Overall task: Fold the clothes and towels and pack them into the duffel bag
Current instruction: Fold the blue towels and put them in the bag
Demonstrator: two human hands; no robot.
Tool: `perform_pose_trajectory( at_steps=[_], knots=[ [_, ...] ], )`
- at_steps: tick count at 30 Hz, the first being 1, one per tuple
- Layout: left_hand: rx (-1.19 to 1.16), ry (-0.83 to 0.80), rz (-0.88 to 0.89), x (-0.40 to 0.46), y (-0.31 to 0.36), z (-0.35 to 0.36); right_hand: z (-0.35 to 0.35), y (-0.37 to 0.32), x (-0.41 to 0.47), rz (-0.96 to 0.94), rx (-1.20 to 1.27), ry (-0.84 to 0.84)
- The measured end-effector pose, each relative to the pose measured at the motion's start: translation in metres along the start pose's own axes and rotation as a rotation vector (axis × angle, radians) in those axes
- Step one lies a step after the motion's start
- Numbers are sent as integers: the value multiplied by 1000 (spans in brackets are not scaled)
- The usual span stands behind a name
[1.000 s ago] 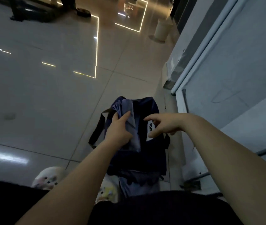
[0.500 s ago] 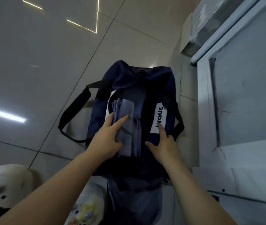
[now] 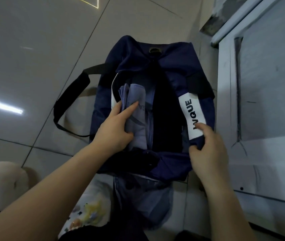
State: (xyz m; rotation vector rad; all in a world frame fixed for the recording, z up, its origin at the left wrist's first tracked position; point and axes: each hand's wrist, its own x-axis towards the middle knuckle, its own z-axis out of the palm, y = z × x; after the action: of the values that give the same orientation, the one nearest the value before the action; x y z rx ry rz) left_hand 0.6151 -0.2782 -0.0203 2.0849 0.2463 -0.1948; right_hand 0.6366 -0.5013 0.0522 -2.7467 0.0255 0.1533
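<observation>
Glossy grey floor tiles (image 3: 34, 49) fill the left side, and a pale slipper (image 3: 2, 185) with coloured charms shows at the lower left. On them lies a navy duffel bag (image 3: 138, 56), its top open and its black strap (image 3: 68, 100) looped out to the left. The left hand (image 3: 115, 126) grips a folded lavender towel (image 3: 136, 108) set in the left half of the opening, thumb on top and fingers curled beneath. The right hand (image 3: 208, 150) pinches the bag's right rim by a white label (image 3: 192, 115) printed with black letters, index finger lying on it. Folded denim (image 3: 143, 197) lies just below the bag. A white cabinet (image 3: 268, 84) stands on the right.
</observation>
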Motion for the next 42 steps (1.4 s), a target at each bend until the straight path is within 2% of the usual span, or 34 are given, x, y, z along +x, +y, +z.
perform_pose_trajectory(
  at_steps=[2,5,7,12,19,21,26,28,31,32,34,36,37,42],
  knots=[
    [-52,14,-2,2,11,-5,-2,0,2,15,19,-2],
    [-393,34,55,13,39,-3,-7,0,4,23,73,3],
    [-439,20,102,23,54,13,-9,0,4,19,102,3],
    [-106,-149,31,10,43,66,-11,4,7,28,102,1],
    [-112,-120,-99,-10,47,79,-13,5,9,46,100,-14],
    [-76,-85,-80,-9,48,77,-13,6,9,42,101,-12],
    [61,-145,-30,-17,49,70,-14,3,7,26,106,-14],
    [210,-79,30,-21,48,67,-16,4,8,10,83,-17],
    [407,124,365,-1,50,64,-21,4,8,4,45,-14],
    [441,109,499,11,50,64,-22,3,7,7,36,-17],
    [538,-140,659,32,47,67,-24,1,6,9,22,-24],
    [776,-405,604,42,39,72,-25,-1,4,5,11,-31],
    [865,-470,544,43,34,75,-25,-1,4,6,6,-31],
    [906,-562,396,27,40,99,-31,-2,4,5,-17,-26]
  ],
)
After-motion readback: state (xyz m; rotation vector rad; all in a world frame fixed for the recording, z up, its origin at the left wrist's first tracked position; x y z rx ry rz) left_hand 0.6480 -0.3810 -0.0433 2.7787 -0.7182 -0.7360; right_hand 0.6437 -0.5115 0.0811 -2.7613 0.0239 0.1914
